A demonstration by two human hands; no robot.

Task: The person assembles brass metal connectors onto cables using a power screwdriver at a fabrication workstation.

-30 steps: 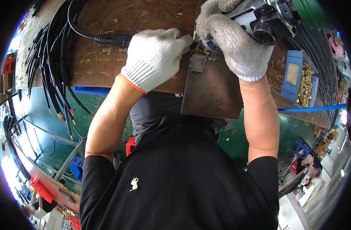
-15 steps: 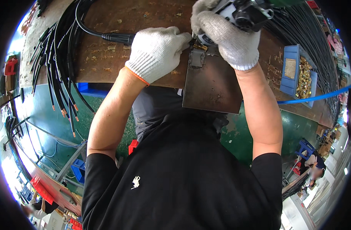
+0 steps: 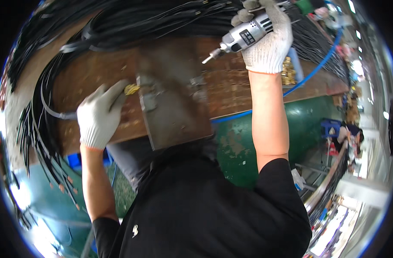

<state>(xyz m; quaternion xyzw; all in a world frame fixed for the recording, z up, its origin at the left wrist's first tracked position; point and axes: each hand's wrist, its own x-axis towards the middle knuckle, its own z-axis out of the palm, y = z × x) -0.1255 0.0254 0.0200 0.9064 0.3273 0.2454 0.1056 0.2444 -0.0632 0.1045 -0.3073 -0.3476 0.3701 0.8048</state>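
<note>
My right hand (image 3: 269,47), in a white knit glove, is wrapped round a silver power screwdriver (image 3: 248,34) at the far right. Its slim bit (image 3: 208,58) points left and toward me, in the air over the bench. My gloved left hand (image 3: 99,114) is closed at the left, and a yellow brass fitting (image 3: 132,89) sticks out past its fingertips. A black cable (image 3: 63,115) with a dark grip runs into that hand from the left. Between my hands lies a dark metal plate (image 3: 175,116) with small metal blocks fixed on it, apart from the screwdriver.
The brown wooden bench (image 3: 230,90) is scuffed. Black cables (image 3: 149,26) lie in bundles along its back, and copper-tipped ends (image 3: 61,187) hang off the left edge. A blue bin of brass parts (image 3: 289,71) stands at the right, near a blue hose (image 3: 319,69).
My right hand has lifted the power screwdriver off the metal plate, up and away. My left hand has moved left off the plate with the brass-ended cable. The view has turned and shifted.
</note>
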